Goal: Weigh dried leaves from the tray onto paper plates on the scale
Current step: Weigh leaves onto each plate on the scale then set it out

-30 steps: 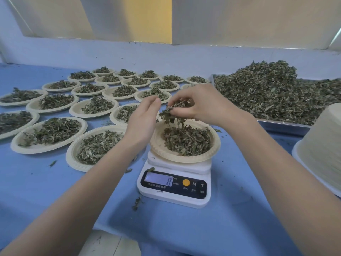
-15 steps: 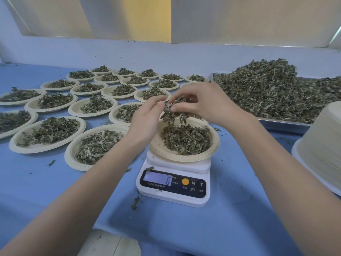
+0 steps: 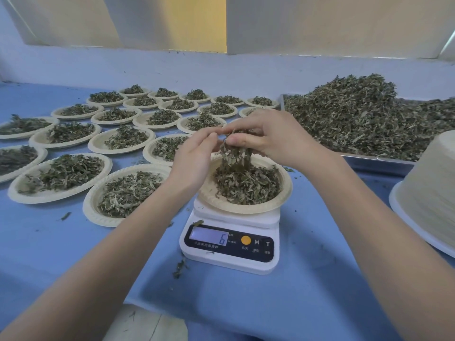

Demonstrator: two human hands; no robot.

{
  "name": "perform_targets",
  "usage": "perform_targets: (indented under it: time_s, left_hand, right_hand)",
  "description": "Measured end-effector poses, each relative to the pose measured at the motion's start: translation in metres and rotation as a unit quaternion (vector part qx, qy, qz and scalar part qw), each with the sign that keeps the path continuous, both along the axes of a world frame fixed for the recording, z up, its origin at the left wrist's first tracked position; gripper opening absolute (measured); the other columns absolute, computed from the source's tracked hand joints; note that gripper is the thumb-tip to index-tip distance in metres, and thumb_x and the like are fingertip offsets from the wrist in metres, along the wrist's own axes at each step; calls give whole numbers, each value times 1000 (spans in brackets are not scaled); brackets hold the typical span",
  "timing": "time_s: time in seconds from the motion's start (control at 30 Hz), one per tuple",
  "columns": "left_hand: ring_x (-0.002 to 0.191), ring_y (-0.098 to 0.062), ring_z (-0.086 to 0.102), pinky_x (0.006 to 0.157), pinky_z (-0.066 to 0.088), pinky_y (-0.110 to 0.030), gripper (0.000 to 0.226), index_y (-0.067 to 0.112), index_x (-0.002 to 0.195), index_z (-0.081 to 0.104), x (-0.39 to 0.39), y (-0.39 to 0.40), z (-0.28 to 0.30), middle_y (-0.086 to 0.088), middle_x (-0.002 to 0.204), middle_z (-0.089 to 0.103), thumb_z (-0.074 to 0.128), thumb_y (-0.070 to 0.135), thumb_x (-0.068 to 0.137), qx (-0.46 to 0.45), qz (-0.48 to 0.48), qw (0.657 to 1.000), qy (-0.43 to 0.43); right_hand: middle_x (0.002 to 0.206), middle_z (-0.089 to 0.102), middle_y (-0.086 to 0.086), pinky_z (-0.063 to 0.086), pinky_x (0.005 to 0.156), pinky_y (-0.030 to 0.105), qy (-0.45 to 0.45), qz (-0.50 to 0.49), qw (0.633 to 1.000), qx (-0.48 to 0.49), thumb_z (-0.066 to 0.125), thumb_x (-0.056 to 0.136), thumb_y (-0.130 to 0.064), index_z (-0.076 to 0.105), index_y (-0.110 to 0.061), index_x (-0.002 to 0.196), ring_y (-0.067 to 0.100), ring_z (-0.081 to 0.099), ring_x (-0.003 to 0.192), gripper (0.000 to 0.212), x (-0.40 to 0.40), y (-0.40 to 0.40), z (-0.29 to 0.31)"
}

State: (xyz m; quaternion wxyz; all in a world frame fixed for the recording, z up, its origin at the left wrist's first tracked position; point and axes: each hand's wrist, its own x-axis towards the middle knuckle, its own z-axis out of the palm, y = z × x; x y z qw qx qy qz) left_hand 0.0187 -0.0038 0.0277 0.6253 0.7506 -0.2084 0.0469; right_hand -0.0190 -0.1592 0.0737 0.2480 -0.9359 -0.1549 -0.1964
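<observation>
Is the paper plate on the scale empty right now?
No, the paper plate on the scale already holds a pile of dried leaves, and the right hand pinches more above it.

A single wide-angle camera, worn on the person's head, is looking forward and down across a blue table [image 3: 246,303]. It is sitting close above the scale [image 3: 230,244], which is lying just below the middle of the picture, with both forearms reaching in from the bottom corners. The view is stretching as far as the wall behind the table, taking in rows of plates [image 3: 59,193] on the left and a metal tray [image 3: 376,163] on the right. The edges are bending from the lens. No second view is sharing the scene.
</observation>
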Motion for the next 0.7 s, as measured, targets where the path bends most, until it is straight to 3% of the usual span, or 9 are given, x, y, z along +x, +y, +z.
perform_targets:
  time_s: [0.1,0.2,0.27,0.4,0.5,0.57,0.63,0.7]
  left_hand:
    - [100,-9,61,90,43,-25,27,21,113,61,-2,-1,0,5,98,67,37,19,101,-11,-11,1000,5]
    - [103,-11,62,89,44,-24,30,20,113,63,-4,-1,1,-1,105,68,36,19,101,-10,-15,1000,8]
    - [101,-10,61,86,45,-21,30,19,114,63,-4,-1,0,-1,107,67,36,19,101,-8,-17,1000,6]
    - [89,2,58,68,42,-2,25,22,106,64,-5,0,0,6,101,65,41,16,99,-22,-34,999,-1]
    - [87,6,59,78,43,-9,25,28,98,66,-4,5,1,17,93,67,48,12,95,-23,-54,998,-6]
    - [80,8,61,76,44,-10,28,31,93,66,-5,7,2,21,79,68,50,8,93,-34,-72,997,2]
    - [77,5,63,75,46,-11,26,27,94,65,-6,9,1,17,74,69,54,4,91,-40,-90,995,12]
    - [88,-9,66,86,49,-22,23,19,103,65,-6,9,0,4,89,71,60,3,88,-24,-94,995,8]
  right_hand:
    - [77,51,-19,34,69,9,10,-5,1000,-18,66,86,-39,68,-35,107,-10,48,75,21,0,1,-1]
    - [91,60,-10,43,79,26,33,-10,999,30,72,82,-31,61,-34,90,5,55,85,13,-2,1,-4]
    - [92,65,-8,46,74,27,41,1,997,62,70,83,-24,61,-33,83,5,58,76,13,-4,3,-3]
    - [98,69,-8,52,73,20,52,4,996,71,64,86,-14,68,-32,87,8,65,60,18,-8,6,0]
    - [95,67,-17,47,76,12,50,-6,998,49,60,87,-11,70,-32,93,1,66,58,24,-9,7,2]
    - [94,66,-16,47,75,11,44,-15,997,66,61,87,-12,71,-31,93,3,67,60,22,-9,8,2]
    - [93,67,-12,48,73,10,38,-21,995,91,64,88,-13,72,-29,90,4,68,61,18,-9,9,3]
    - [83,67,-11,48,68,8,33,-23,993,112,68,86,-14,72,-27,89,1,66,57,14,-9,9,3]
